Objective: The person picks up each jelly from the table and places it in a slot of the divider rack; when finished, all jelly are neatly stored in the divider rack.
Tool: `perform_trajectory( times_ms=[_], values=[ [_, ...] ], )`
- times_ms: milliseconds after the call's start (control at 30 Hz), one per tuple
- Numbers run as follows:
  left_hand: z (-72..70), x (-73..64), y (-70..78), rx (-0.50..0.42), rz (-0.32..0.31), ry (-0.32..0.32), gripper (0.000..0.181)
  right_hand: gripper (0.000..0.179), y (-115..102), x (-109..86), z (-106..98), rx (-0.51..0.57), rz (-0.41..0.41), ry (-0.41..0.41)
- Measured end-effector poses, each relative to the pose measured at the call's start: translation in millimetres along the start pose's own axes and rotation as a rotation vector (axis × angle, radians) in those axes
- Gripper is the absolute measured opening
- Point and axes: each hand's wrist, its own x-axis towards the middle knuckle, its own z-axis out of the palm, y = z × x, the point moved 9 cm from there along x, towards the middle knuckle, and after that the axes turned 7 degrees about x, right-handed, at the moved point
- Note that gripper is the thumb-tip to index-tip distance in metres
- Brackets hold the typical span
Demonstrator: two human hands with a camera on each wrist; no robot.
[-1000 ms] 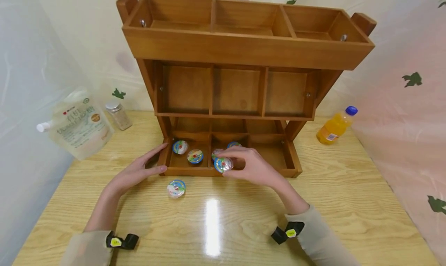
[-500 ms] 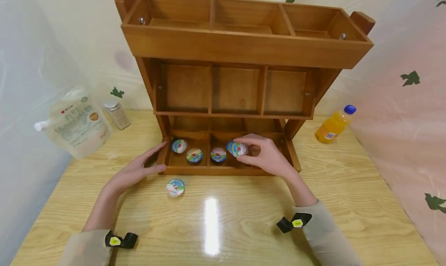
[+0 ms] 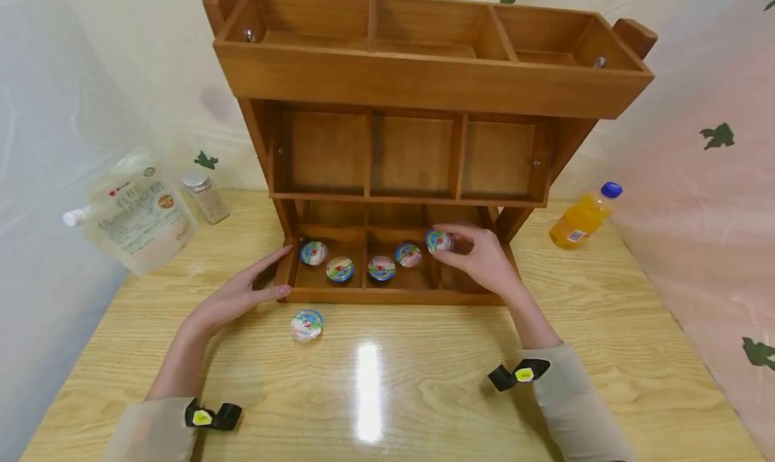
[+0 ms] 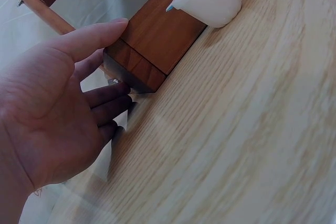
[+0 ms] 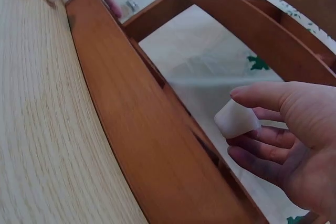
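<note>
In the head view, my right hand (image 3: 484, 257) pinches a small jelly cup (image 3: 438, 241) with a blue-rimmed foil lid, over the right compartment of the wooden rack's bottom tier. The right wrist view shows this cup's white body (image 5: 236, 120) between thumb and fingers, above the front board. My left hand (image 3: 233, 297) rests spread against the left end of the bottom tier (image 3: 387, 296); its thumb touches the front corner (image 4: 134, 66). Two jelly cups (image 3: 340, 269) lie in the left compartment and two (image 3: 381, 268) in the middle one. Another jelly cup (image 3: 307, 325) sits on the table before the rack.
Above stand the rack's middle tier (image 3: 408, 200) and top tier (image 3: 430, 82), each with three compartments. A spouted pouch (image 3: 142, 213) and a glass shaker jar (image 3: 207, 198) stand at left. An orange drink bottle (image 3: 584, 216) with a blue cap is at right.
My right hand has carried its jelly cup rightward, from over the middle compartment to the right one. My left hand has stayed at the rack's left end.
</note>
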Motion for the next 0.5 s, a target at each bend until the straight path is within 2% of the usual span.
perform_trajectory(
  times_ms=[233,500],
  values=[
    [0.8,1.7,0.4,0.0,0.001,-0.003,0.073,0.048,23,-0.3,-6,0.002,0.076,0.018],
    [0.6,0.4,0.6,-0.006,-0.003,-0.001,0.074,0.047,32,0.5,-11,-0.029,0.095,0.036]
  ],
)
